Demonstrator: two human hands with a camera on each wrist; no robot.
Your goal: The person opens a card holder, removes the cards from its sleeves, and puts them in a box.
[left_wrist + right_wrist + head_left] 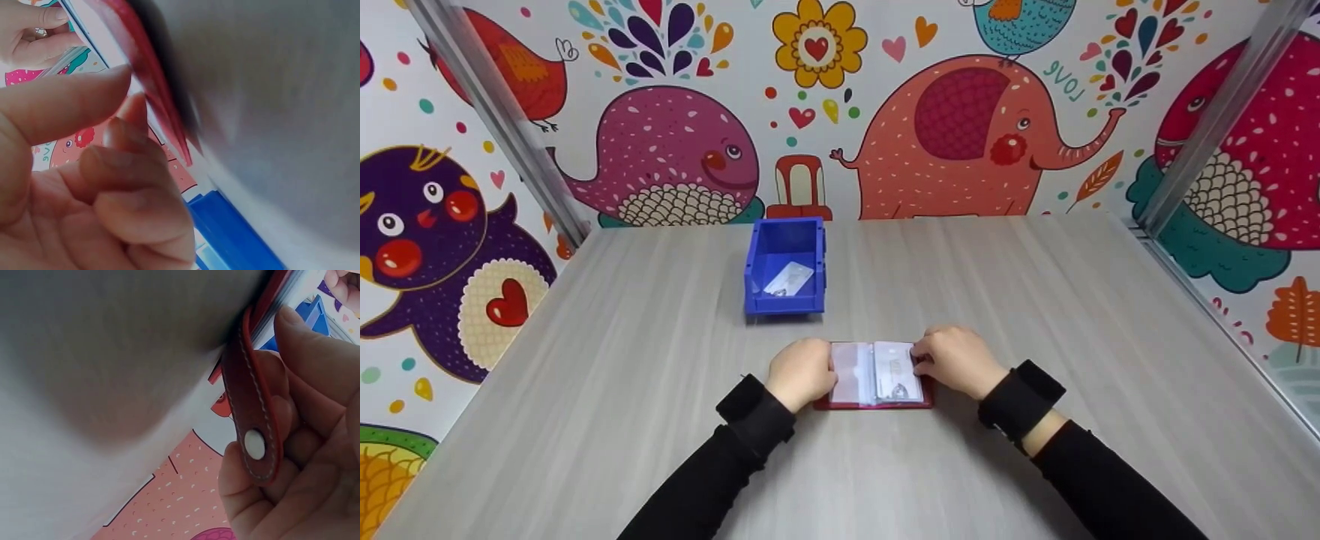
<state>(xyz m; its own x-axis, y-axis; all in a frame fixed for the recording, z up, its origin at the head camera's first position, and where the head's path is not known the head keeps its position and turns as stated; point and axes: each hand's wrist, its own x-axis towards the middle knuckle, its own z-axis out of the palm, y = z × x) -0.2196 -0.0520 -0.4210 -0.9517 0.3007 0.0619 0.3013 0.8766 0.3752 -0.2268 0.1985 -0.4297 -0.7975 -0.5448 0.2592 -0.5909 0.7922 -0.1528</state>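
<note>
Fingers of the left hand (802,371) and right hand (958,361) pinch the open wallet (850,379), one card (891,371) apparently sleeved, another card (790,279) left in the bin (785,305).

A pale table (585,405) with faint wood grain runs up to a white back wall (829,139), printed with a purple whale (675,142), a coral elephant (960,142) and a yellow flower (819,43). At the corners stand 2 silver metal posts (502,112), and the side walls (382,112) carry more cartoon pictures, including a dark purple bird (431,225) on the left.
</note>
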